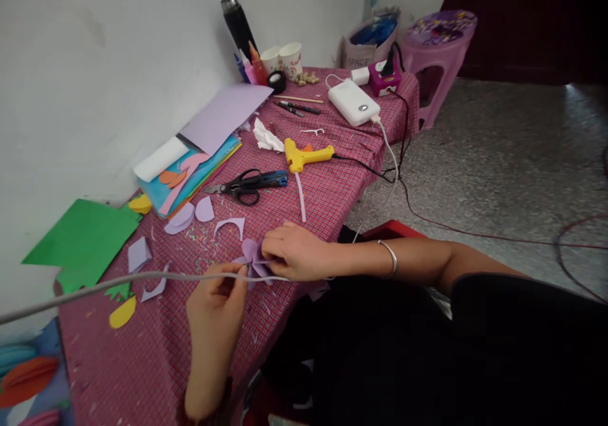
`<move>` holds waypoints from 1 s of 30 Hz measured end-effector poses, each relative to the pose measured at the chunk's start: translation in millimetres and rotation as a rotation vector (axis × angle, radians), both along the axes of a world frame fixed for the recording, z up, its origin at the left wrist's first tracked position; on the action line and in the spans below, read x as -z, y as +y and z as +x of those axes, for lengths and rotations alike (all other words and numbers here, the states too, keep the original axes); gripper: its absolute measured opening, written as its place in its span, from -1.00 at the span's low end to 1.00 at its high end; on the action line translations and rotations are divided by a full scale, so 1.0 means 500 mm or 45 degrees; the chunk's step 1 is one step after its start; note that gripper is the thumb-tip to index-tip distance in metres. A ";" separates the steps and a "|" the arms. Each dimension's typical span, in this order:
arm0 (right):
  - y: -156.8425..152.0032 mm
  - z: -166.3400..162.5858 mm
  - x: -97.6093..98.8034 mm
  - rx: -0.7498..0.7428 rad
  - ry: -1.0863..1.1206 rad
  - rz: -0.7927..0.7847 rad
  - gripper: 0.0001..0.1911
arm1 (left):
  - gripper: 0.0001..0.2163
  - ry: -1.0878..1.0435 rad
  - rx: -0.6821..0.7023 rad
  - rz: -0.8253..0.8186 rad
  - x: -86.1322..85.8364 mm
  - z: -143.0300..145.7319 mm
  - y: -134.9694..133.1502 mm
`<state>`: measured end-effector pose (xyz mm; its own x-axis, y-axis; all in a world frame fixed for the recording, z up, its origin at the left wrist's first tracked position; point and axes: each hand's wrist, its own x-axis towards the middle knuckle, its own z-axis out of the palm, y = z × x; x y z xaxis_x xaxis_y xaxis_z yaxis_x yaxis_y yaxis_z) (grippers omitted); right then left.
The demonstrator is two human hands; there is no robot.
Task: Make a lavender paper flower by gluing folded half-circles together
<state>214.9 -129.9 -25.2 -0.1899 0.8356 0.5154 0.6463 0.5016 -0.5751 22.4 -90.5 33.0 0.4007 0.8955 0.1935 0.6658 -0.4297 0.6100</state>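
Note:
A folded lilac paper shape [253,256] lies at the near edge of a table covered with a red checked cloth [304,192]. My right hand [294,250], a silver bangle on its wrist, pinches the paper shape from the right with closed fingers. My left hand [216,302] comes from below and pinches the same shape from the left. A grey cord [118,280] crosses in front of my left hand.
A yellow glue gun [304,156], black scissors [247,184], a glue stick [301,197], lilac cut-outs [190,214], a stack of coloured paper [199,160], a green sheet [83,239], a white power bank [354,102], paper cups [285,59], a black flask [239,27]. A purple stool [439,52] stands beyond the table.

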 end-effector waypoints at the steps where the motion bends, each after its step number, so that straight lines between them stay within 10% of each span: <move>1: 0.000 0.000 -0.001 -0.004 0.006 -0.006 -0.93 | -0.82 -0.001 -0.004 0.000 -0.001 0.000 -0.001; 17: 0.000 -0.001 0.001 -0.010 0.020 -0.020 -0.95 | -0.76 -0.373 -0.125 -0.626 -0.022 0.005 -0.006; 30: -0.002 -0.001 0.004 -0.002 0.007 0.016 -0.94 | -0.77 -0.173 -0.103 -0.401 -0.027 0.009 -0.006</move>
